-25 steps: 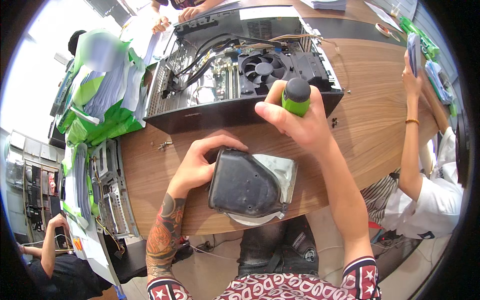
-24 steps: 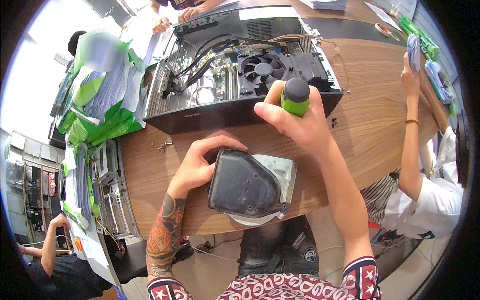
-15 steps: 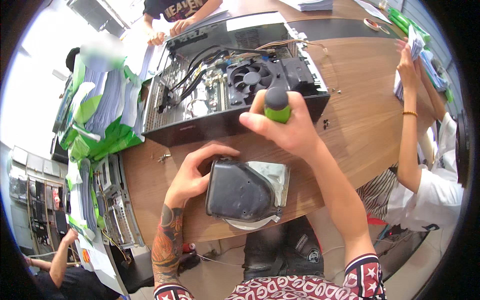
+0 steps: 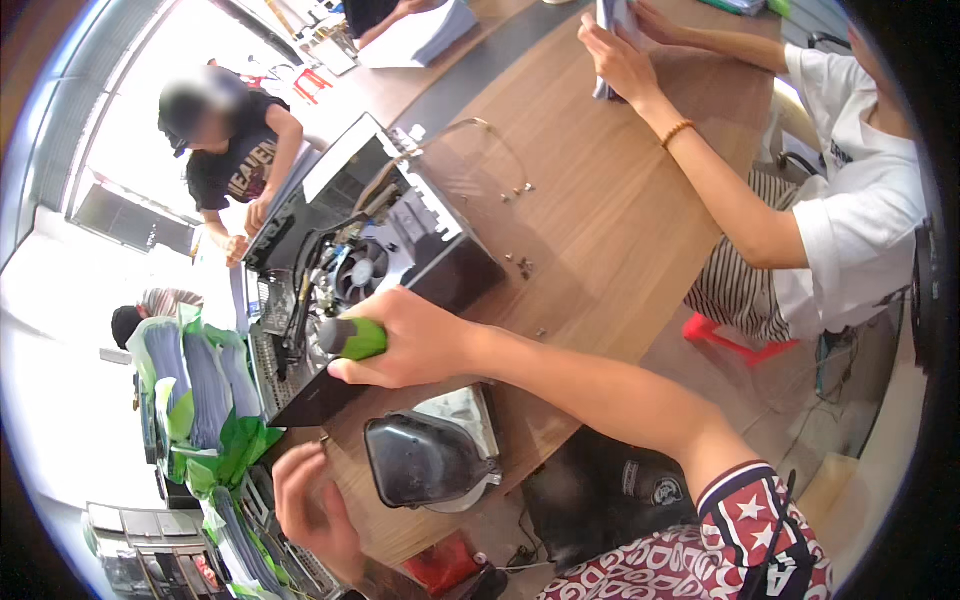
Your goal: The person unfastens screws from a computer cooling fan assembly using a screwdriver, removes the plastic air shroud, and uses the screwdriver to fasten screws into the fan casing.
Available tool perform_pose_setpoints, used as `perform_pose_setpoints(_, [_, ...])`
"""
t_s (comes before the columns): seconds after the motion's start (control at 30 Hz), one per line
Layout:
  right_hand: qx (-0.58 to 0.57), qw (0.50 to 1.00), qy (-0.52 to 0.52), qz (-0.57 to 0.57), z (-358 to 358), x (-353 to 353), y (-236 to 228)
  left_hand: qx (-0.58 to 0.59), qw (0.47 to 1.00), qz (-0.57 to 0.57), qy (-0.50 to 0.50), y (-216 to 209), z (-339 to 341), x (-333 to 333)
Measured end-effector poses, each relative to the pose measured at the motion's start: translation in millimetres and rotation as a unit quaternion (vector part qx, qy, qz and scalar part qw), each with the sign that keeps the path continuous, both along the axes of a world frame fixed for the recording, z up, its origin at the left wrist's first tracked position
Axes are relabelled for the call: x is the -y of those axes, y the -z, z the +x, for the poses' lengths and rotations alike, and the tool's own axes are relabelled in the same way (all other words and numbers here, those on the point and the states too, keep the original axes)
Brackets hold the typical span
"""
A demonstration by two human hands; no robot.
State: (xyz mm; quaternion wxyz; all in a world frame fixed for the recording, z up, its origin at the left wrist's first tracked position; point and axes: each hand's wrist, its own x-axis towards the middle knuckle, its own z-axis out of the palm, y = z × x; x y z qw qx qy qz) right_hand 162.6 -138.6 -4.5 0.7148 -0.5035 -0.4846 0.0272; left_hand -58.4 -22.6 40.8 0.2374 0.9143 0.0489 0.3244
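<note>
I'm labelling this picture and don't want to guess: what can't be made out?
All in the head view:
Green-handled tool: working end hidden by the right hand.
Black housing: underside faces away from the camera.
Small pieces on the table: too small to identify.
Left forearm: cut off by the lower edge.

A green-and-grey tool handle (image 4: 358, 339) is gripped in the right hand (image 4: 425, 342) near an open computer case (image 4: 455, 275), the left hand (image 4: 315, 515) is held loosely curled beside a black housing (image 4: 420, 460), and papers (image 4: 620, 20) are held by 1 co-worker in white (image 4: 860, 235).
</note>
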Motion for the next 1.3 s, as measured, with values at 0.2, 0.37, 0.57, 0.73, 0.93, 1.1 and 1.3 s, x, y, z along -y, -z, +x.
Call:
perform_pose_setpoints(0.2, [-0.013,1.0,0.006,0.018,8,3,7,-0.19,0.961,0.198,0.03,17,-5,72])
perform_pose_setpoints(0.37, [-0.005,1.0,-0.013,0.009,6,-3,8,-0.248,0.946,0.207,0.02,36,-11,75])
perform_pose_setpoints(0.57, [-0.014,0.999,-0.028,0.013,3,-3,6,-0.22,0.949,0.226,-0.009,43,-9,78])
perform_pose_setpoints(0.73, [-0.018,0.999,-0.03,0.006,5,3,6,-0.213,0.946,0.245,-0.025,48,-4,83])
perform_pose_setpoints(0.93, [-0.018,1.0,-0.013,0.013,4,0,4,-0.202,0.952,0.229,-0.025,50,-4,77])
perform_pose_setpoints(1.1, [-0.011,1.0,-0.021,0.011,2,-1,7,-0.218,0.947,0.232,-0.036,43,-2,80])
perform_pose_setpoints(1.3, [-0.01,1.0,-0.016,0.013,3,-1,7,-0.211,0.941,0.262,-0.026,35,4,81])
